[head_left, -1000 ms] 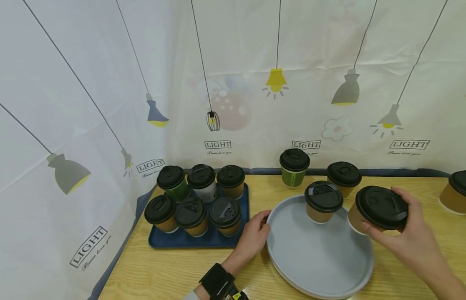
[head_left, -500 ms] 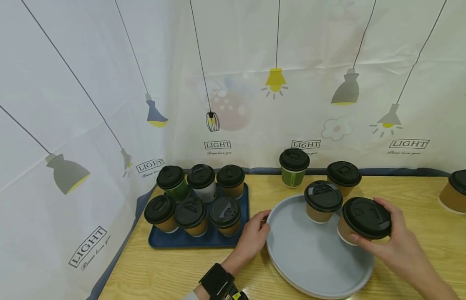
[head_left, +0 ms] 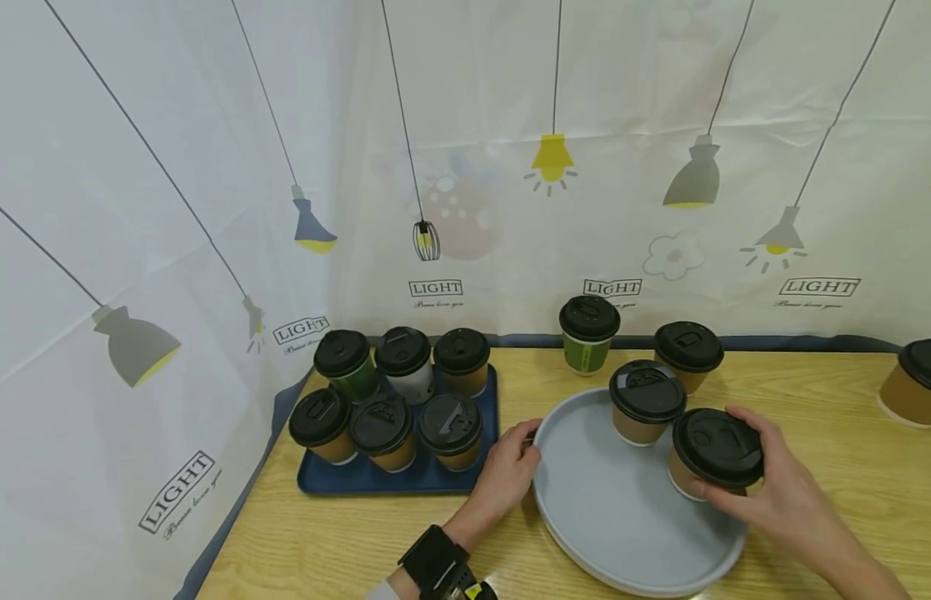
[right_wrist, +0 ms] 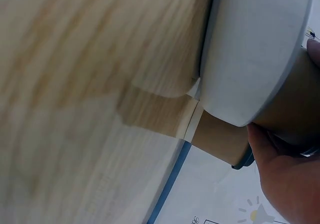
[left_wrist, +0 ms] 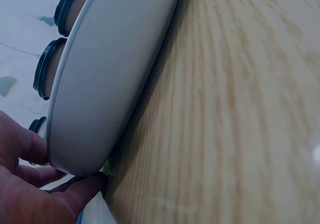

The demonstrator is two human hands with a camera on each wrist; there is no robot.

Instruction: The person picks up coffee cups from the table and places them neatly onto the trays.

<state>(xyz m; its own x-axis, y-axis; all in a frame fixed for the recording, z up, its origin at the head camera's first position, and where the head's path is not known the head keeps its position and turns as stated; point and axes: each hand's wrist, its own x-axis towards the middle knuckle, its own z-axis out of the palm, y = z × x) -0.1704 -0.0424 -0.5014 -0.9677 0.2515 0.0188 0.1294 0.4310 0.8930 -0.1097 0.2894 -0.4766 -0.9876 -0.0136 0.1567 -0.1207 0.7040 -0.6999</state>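
My right hand (head_left: 791, 496) grips a brown paper coffee cup (head_left: 714, 446) with a black lid, thumb on the near side. The cup stands at the right part of a round grey tray (head_left: 596, 500); in the right wrist view the tray wall hides its base, so I cannot tell if it touches. Beside it on the tray is another lidded coffee cup (head_left: 647, 402). At the tray's left rim my left hand (head_left: 506, 471) holds on; in the left wrist view, its thumb and fingers (left_wrist: 82, 191) pinch the tray wall (left_wrist: 107, 79) from above and below.
A dark blue rectangular tray (head_left: 390, 483) on the left bears several lidded cups in two rows. Behind the round tray stand a green cup (head_left: 588, 333) and a brown cup (head_left: 688, 354). Another cup (head_left: 915, 383) is at the far right. A printed cloth (head_left: 615, 208) hangs behind the table.
My right hand has brought its coffee cup leftward and down over the round tray, close beside the cup there. The left hand stays at the tray rim.
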